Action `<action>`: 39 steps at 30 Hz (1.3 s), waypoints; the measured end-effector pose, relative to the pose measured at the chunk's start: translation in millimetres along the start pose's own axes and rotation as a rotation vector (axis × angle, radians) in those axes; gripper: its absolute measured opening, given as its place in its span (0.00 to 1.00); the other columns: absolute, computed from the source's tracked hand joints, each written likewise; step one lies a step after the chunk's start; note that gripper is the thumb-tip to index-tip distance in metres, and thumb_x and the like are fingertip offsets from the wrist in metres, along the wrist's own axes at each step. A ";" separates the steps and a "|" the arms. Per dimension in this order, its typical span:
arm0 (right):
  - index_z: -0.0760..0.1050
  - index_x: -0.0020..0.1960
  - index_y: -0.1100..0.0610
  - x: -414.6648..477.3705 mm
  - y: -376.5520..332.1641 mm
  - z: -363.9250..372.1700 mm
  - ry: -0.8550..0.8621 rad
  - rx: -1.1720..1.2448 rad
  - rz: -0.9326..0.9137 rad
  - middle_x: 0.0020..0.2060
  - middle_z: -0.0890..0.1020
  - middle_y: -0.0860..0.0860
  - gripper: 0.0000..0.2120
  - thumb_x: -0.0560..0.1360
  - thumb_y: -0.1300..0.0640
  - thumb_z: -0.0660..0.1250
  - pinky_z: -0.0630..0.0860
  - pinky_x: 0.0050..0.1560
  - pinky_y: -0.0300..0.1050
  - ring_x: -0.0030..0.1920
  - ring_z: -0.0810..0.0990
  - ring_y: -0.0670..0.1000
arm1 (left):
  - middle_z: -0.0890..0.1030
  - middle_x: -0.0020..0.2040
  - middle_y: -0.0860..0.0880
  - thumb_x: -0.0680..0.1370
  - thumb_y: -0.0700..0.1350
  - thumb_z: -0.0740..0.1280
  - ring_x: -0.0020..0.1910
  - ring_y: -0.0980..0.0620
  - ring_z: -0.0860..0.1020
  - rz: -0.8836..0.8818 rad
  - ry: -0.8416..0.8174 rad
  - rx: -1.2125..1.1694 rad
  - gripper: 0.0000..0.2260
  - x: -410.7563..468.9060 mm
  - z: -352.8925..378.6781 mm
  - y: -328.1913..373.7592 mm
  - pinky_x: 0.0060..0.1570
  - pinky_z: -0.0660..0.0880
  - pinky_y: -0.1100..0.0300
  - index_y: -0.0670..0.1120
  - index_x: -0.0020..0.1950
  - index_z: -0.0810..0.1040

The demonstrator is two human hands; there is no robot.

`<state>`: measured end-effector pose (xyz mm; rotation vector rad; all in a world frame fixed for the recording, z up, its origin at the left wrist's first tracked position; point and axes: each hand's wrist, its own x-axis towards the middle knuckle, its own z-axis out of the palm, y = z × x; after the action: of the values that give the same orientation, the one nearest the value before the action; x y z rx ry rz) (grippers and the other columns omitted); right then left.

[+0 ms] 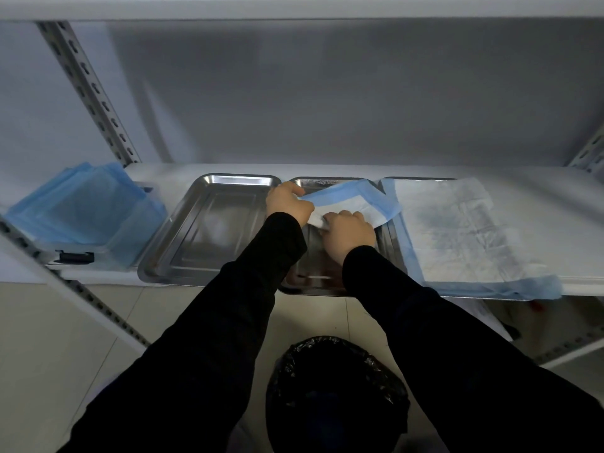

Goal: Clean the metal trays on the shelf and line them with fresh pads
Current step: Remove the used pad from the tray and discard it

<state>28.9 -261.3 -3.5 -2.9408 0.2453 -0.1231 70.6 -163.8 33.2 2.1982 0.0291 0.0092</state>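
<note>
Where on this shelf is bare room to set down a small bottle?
The shelf is bare right of the spread pad. The left tray is empty, between the box of pads and the left hand. The middle tray is crowded: that hand and the right hand grip a second pad over it.

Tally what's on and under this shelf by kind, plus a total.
Metal trays: 3 (left tray, middle tray, right tray, mostly covered)
Spread pads: 2 (held pad, laid pad on the right tray)
Pad stack: 1, sheets inside cannot be counted
Bin: 1, black liner
Total: 7
</note>
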 end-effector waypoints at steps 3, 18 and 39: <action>0.74 0.61 0.55 2.5 2.9 0.1 -0.005 0.097 0.032 0.54 0.78 0.56 0.14 0.79 0.58 0.56 0.73 0.55 0.51 0.57 0.74 0.58 | 0.76 0.62 0.42 0.77 0.40 0.61 0.59 0.44 0.76 0.015 0.013 0.008 0.13 -0.4 0.7 -1.1 0.59 0.72 0.58 0.41 0.60 0.77; 0.77 0.60 0.60 -14.9 18.8 -16.1 -0.085 0.637 0.102 0.59 0.79 0.58 0.16 0.78 0.68 0.56 0.68 0.60 0.41 0.60 0.75 0.57 | 0.67 0.71 0.44 0.74 0.38 0.64 0.75 0.44 0.58 0.066 -0.193 0.577 0.20 -2.5 -6.1 -26.1 0.76 0.49 0.51 0.52 0.65 0.72; 0.69 0.68 0.62 -3.6 42.1 -17.6 -0.066 1.116 0.497 0.62 0.75 0.60 0.20 0.76 0.67 0.56 0.72 0.65 0.52 0.62 0.74 0.61 | 0.75 0.65 0.42 0.77 0.36 0.65 0.64 0.45 0.73 -0.030 -0.276 -0.123 0.19 -22.6 -7.2 -15.3 0.57 0.67 0.63 0.40 0.69 0.70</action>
<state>17.0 -304.6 5.3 -1.7196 0.6338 -0.0568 47.7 -149.5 25.1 2.0581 -0.0907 -0.3016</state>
